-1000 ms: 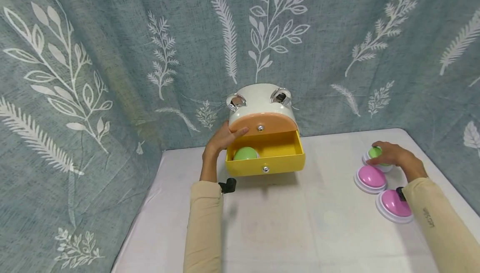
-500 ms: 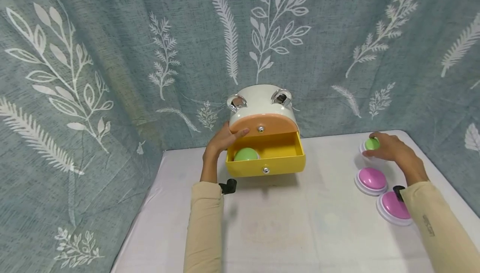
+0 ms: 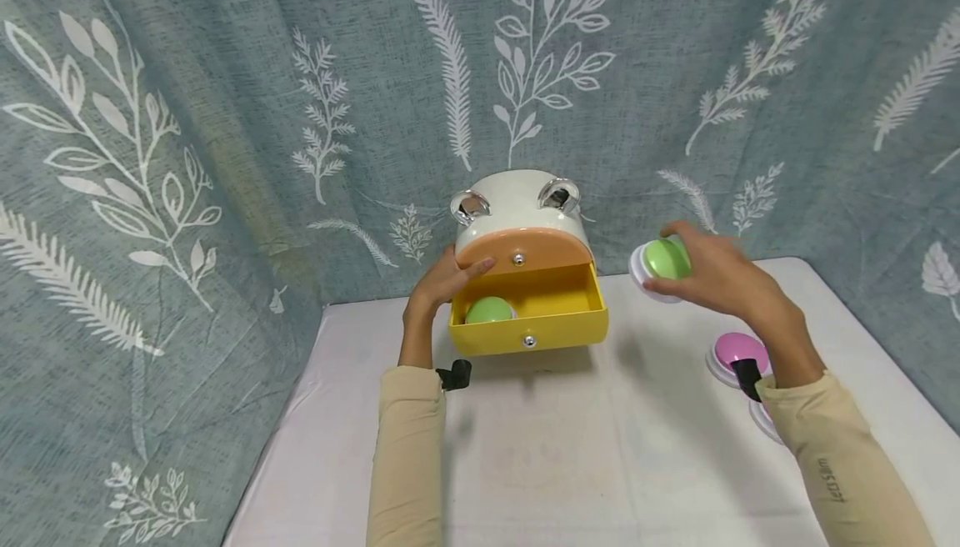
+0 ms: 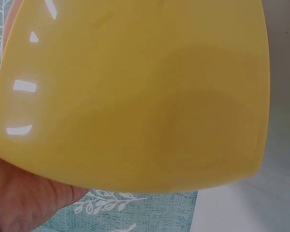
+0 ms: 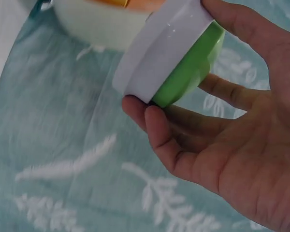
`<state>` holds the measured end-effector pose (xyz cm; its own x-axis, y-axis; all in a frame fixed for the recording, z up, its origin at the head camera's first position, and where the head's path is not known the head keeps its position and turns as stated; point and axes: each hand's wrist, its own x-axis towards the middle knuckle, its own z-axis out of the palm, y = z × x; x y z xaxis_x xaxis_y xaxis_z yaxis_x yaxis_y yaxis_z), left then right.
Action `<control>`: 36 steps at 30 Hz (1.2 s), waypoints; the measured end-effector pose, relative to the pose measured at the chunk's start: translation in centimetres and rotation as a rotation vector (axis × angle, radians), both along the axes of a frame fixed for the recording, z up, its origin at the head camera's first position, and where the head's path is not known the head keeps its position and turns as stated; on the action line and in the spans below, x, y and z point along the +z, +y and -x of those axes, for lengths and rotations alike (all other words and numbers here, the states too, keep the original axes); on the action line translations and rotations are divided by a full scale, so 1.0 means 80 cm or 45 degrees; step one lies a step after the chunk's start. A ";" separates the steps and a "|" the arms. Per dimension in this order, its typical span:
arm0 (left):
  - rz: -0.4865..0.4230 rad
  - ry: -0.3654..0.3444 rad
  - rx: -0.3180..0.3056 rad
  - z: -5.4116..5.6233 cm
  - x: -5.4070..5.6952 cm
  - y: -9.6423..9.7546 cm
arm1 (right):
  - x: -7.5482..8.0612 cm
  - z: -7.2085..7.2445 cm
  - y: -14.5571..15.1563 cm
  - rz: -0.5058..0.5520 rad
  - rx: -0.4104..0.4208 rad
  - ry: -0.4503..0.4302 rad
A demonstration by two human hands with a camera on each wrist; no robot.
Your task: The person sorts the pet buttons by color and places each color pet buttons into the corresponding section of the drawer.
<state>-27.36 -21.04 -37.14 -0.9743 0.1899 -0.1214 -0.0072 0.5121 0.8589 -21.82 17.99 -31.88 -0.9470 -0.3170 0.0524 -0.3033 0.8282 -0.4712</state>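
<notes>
In the head view my right hand [image 3: 720, 272] holds a green push button [image 3: 666, 260] with a round white base, raised above the table to the right of the box. The right wrist view shows my fingers and thumb pinching the rim of this green push button [image 5: 183, 72]. My left hand [image 3: 442, 280] grips the left side of the frog-faced drawer box [image 3: 525, 197], with the thumb on its orange upper drawer front [image 3: 540, 247]. The yellow lower drawer [image 3: 555, 332] is pulled out. Inside it, at the left, lies another green button [image 3: 489, 309].
A pink button [image 3: 738, 350] with a white base lies on the right of the white table [image 3: 555, 464]. Behind my right wrist another white base [image 3: 765, 420] is mostly hidden. A grey-green leaf-patterned curtain [image 3: 360, 113] stands close behind the box.
My right hand has lifted the green button off the table at the far right and carried it left, towards the box. The left hand stays where it was.
</notes>
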 end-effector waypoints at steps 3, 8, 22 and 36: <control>-0.003 0.004 0.003 0.000 0.000 0.001 | 0.002 -0.007 -0.028 0.044 0.072 0.074; -0.015 0.033 -0.013 -0.001 0.000 0.000 | 0.000 -0.011 -0.069 0.123 0.172 0.186; -0.048 0.089 -0.053 -0.002 -0.002 0.001 | -0.025 0.017 -0.142 0.090 0.391 0.213; -0.078 0.075 -0.043 -0.003 -0.004 0.000 | -0.044 0.045 -0.161 -0.183 0.464 -0.012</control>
<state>-27.08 -21.06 -37.46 -0.9723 0.2279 -0.0515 0.0603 0.4577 0.8870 -25.43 5.09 -35.40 -0.7711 -0.6362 -0.0253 -0.5860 0.7247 -0.3626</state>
